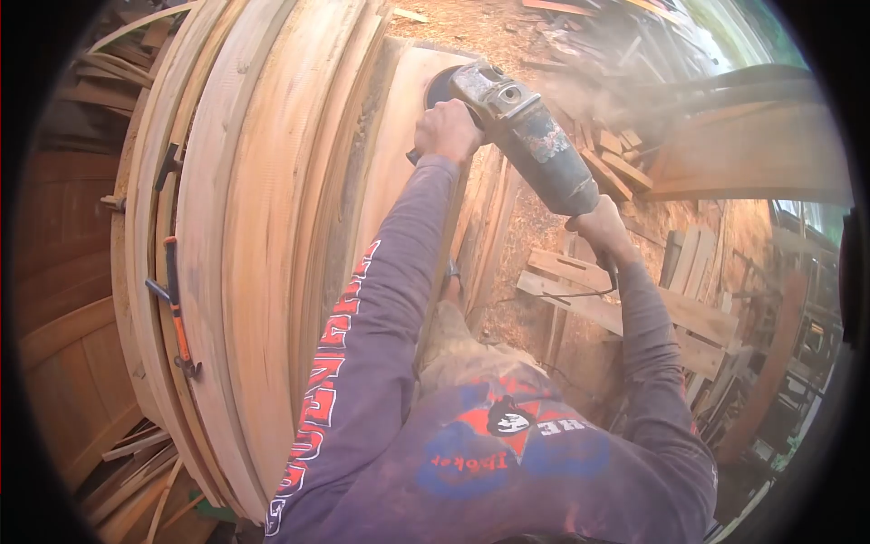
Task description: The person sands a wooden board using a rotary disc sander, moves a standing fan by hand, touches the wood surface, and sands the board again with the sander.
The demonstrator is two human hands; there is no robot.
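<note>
A dusty grey angle grinder [548,150] slants across the upper middle, its round disc [441,88] against a pale wooden board [408,82]. My left hand [449,131] is wrapped round the front of the tool beside the disc, where a dark handle end shows below the fingers. At the tool's rear end, my right hand [601,228] is closed round the body, with a dark cord [580,294] hanging below it. How the disc meets the wood is partly hidden by the tool and my left hand.
Long curved boards [263,218] stand side by side at left, with an orange-handled tool [177,304] on them. Wood offcuts [621,159] and shavings cover the ground beyond. A slatted wooden piece [671,313] lies at right. Dust hangs in the air at upper right.
</note>
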